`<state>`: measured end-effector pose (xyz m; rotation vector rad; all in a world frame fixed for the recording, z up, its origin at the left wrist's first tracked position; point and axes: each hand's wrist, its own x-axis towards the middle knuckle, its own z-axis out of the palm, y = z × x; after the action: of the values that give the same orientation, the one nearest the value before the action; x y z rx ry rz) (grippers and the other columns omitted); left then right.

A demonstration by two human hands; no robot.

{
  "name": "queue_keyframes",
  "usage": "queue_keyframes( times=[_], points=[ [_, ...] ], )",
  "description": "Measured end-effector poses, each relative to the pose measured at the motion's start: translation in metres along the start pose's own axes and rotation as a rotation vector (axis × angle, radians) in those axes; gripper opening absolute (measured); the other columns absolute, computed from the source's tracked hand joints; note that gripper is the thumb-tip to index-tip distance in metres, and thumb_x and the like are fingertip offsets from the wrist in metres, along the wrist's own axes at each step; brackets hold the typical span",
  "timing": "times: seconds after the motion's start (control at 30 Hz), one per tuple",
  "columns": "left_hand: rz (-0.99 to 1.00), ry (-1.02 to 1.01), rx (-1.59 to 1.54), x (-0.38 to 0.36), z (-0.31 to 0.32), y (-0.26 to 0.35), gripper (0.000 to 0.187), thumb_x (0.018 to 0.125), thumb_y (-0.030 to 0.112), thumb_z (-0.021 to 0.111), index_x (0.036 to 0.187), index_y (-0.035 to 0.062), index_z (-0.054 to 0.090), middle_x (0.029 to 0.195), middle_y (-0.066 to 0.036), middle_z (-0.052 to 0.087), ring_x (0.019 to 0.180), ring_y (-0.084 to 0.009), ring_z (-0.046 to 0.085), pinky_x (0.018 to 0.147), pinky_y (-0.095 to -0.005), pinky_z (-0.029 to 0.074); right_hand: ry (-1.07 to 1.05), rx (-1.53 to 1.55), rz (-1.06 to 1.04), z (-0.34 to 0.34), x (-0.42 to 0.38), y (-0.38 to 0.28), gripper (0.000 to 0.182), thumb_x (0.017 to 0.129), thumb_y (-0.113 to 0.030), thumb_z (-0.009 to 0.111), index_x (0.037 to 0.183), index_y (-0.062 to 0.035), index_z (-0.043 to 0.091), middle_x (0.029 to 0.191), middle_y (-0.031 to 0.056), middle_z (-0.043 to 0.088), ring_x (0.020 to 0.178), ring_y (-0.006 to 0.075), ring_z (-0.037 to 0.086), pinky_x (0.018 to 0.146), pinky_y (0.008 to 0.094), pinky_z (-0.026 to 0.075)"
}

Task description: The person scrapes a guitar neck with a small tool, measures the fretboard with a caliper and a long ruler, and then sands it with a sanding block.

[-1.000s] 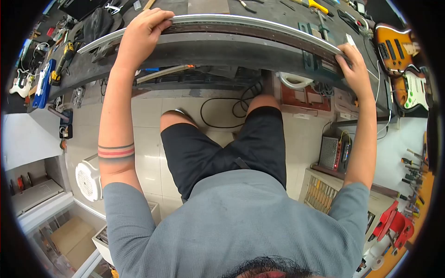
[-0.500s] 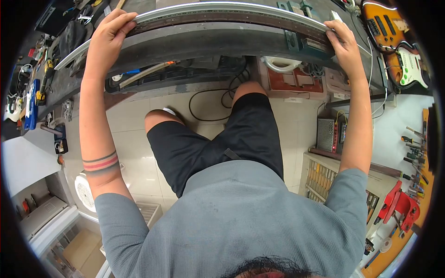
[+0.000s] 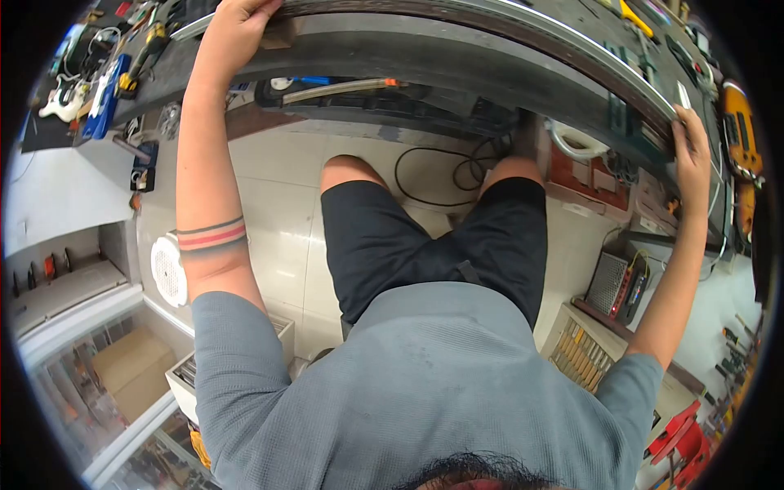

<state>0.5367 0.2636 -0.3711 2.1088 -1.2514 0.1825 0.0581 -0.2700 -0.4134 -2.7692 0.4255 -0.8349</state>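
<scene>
A long metal rail (image 3: pixel 563 41) with a pale edge and a dark lower side spans the front of the dark workbench (image 3: pixel 392 55). My left hand (image 3: pixel 237 37), partly cut off by the top of the view, has its fingers closed on the rail's left part. At the right, my right hand (image 3: pixel 692 159) pinches the rail near its right end, thumb on the near side. Green metal blocks (image 3: pixel 633 122) lie under the rail close to my right hand.
Electric guitar bodies (image 3: pixel 739 122) stand at the far right. A yellow drill (image 3: pixel 131 82) and a blue tool (image 3: pixel 106 102) lie on the bench's left. Below are a red case (image 3: pixel 584 184), looped cable (image 3: pixel 425 198), an amplifier (image 3: pixel 607 282) and a red vise (image 3: pixel 676 433).
The view has turned, so bench, legs and floor items appear shifted right. Both hands still grip the rail; my left appears higher in view, my right lower and farther right.
</scene>
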Motion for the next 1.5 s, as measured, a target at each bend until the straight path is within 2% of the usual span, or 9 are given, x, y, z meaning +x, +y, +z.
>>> queue_keyframes(
  times=[0.1, 0.27, 0.47, 0.93, 1.13, 1.27, 1.37, 1.4, 1.5],
  points=[
    [-0.022, 0.066, 0.134, -0.010, -0.019, -0.014, 0.028, 0.099, -0.002, 0.069, 0.125, -0.0008, 0.081, 0.104, -0.012, 0.069, 0.105, -0.0284, 0.069, 0.096, -0.0360, 0.052, -0.012, -0.002, 0.022, -0.002, -0.001, 0.012, 0.032, 0.115, -0.013, 0.067, 0.145, -0.0045, 0.073, 0.142, 0.0133, 0.074, 0.136, 0.0268, 0.067, 0.120, 0.0378, 0.047],
    [-0.030, 0.137, -0.002, -0.013, -0.017, -0.035, 0.013, 0.100, -0.002, 0.072, 0.112, -0.0029, 0.077, 0.103, -0.013, 0.069, 0.104, -0.0283, 0.070, 0.095, -0.0360, 0.054, -0.008, -0.063, 0.041, -0.003, -0.003, 0.017, 0.032, 0.116, -0.014, 0.066, 0.146, -0.0032, 0.073, 0.141, 0.0136, 0.073, 0.137, 0.0274, 0.066, 0.120, 0.0368, 0.045],
    [0.012, 0.128, 0.074, -0.015, -0.020, -0.041, 0.011, 0.102, 0.001, 0.072, 0.112, -0.0029, 0.076, 0.100, -0.011, 0.070, 0.101, -0.0271, 0.071, 0.092, -0.0354, 0.054, -0.076, -0.072, 0.049, -0.007, -0.001, 0.022, 0.032, 0.116, -0.015, 0.066, 0.145, -0.0034, 0.072, 0.143, 0.0151, 0.073, 0.137, 0.0288, 0.065, 0.120, 0.0387, 0.045],
    [0.013, 0.134, 0.146, -0.015, -0.019, -0.030, 0.012, 0.100, 0.002, 0.073, 0.110, -0.0038, 0.075, 0.098, -0.012, 0.070, 0.099, -0.0273, 0.072, 0.090, -0.0356, 0.054, 0.009, 0.009, 0.054, -0.001, -0.002, -0.009, 0.029, 0.116, -0.015, 0.067, 0.141, -0.0038, 0.073, 0.135, 0.0114, 0.073, 0.128, 0.0250, 0.067, 0.116, 0.0361, 0.047],
    [-0.080, 0.135, 0.170, -0.014, -0.018, -0.016, 0.013, 0.100, 0.000, 0.071, 0.112, -0.0042, 0.075, 0.097, -0.012, 0.070, 0.100, -0.0270, 0.072, 0.090, -0.0362, 0.055, 0.000, -0.034, 0.053, -0.002, -0.001, -0.018, 0.028, 0.115, -0.016, 0.068, 0.140, -0.0047, 0.074, 0.134, 0.0108, 0.074, 0.128, 0.0258, 0.067, 0.115, 0.0372, 0.047],
    [-0.008, 0.078, 0.189, -0.008, -0.011, -0.005, 0.018, 0.099, 0.000, 0.070, 0.116, -0.0052, 0.076, 0.104, -0.015, 0.070, 0.104, -0.0288, 0.073, 0.093, -0.0371, 0.056, 0.016, -0.052, 0.000, 0.000, -0.001, -0.012, 0.027, 0.115, -0.017, 0.067, 0.139, -0.0063, 0.075, 0.134, 0.0112, 0.075, 0.128, 0.0270, 0.067, 0.114, 0.0374, 0.047],
    [0.004, -0.001, -0.029, 0.008, 0.025, 0.070, 0.023, 0.101, 0.002, 0.069, 0.121, -0.0053, 0.075, 0.116, -0.018, 0.070, 0.108, -0.0360, 0.071, 0.102, -0.0402, 0.056, 0.014, -0.074, -0.026, -0.001, 0.001, -0.015, 0.026, 0.115, -0.018, 0.068, 0.138, -0.0073, 0.075, 0.133, 0.0111, 0.075, 0.127, 0.0279, 0.068, 0.113, 0.0373, 0.047],
    [0.286, 0.059, 0.054, 0.019, 0.050, 0.070, 0.024, 0.102, 0.004, 0.069, 0.123, -0.0040, 0.075, 0.117, -0.018, 0.071, 0.114, -0.0373, 0.069, 0.107, -0.0429, 0.055, 0.011, -0.074, -0.031, -0.002, 0.001, -0.016, 0.026, 0.114, -0.017, 0.068, 0.138, -0.0075, 0.075, 0.132, 0.0110, 0.075, 0.127, 0.0278, 0.068, 0.112, 0.0372, 0.047],
    [0.475, -0.057, -0.045, 0.041, 0.099, 0.133, 0.029, 0.101, 0.006, 0.070, 0.129, 0.0002, 0.074, 0.119, -0.020, 0.073, 0.117, -0.0398, 0.069, 0.105, -0.0473, 0.056, 0.017, -0.058, -0.055, -0.001, 0.004, -0.022, 0.025, 0.112, -0.015, 0.069, 0.135, -0.0063, 0.076, 0.129, 0.0119, 0.076, 0.123, 0.0301, 0.070, 0.109, 0.0385, 0.050]
  ],
)
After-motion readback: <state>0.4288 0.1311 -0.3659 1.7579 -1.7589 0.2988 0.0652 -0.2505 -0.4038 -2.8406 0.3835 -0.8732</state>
